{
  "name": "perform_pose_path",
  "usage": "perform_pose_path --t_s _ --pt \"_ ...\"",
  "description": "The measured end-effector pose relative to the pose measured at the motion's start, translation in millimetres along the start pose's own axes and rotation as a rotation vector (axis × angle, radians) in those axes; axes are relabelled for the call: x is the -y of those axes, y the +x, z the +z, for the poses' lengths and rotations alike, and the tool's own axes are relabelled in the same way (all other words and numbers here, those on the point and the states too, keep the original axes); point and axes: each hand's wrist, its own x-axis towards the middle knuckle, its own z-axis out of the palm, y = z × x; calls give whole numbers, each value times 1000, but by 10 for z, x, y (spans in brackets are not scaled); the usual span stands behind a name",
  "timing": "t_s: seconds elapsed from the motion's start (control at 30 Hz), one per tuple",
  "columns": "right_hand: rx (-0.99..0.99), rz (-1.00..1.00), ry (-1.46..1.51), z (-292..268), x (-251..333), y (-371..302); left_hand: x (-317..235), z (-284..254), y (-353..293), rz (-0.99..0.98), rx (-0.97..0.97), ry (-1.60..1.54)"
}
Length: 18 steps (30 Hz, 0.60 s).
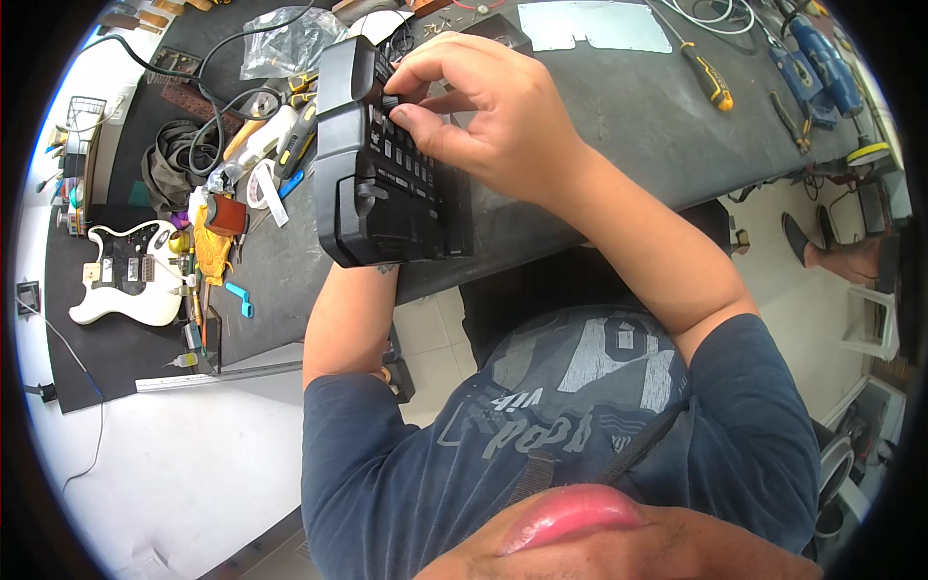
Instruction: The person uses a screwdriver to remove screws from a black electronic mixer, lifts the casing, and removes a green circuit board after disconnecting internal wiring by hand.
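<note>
A black keypad device [387, 184], shaped like a desk telephone, is tilted up on its side over the front of the bench. Rows of small keys with pale labels run along its face. My right hand [493, 111] reaches over it from the right, with thumb and forefinger pinched on a small black knob-like part [390, 101] at the keypad's upper edge. Whether that part is fixed to the device, I cannot tell. My left forearm [350, 314] rises behind the device's lower end, and the device hides that hand and its fingers.
The dark bench [619, 126] bears a yellow-black screwdriver [710, 77], pliers [795, 121], a blue power tool [826, 63] and a white sheet [594, 26]. Leftward lie a white guitar body [130, 275], a tape roll [259, 184], cables and a clear bag [290, 43]. Another person's leg [846, 259] shows far right.
</note>
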Motion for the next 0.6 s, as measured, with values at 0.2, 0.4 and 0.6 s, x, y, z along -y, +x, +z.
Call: perform_pose_path --t_s 0.2,0.4,0.6 --pt "-90 18 14 17 5 -6 -9 2 11 8 11 16" --pt "178 63 -223 -15 -4 106 -25 11 -38 10 8 46" --pt "88 -50 -387 -15 -23 98 -58 44 -91 19 10 86"
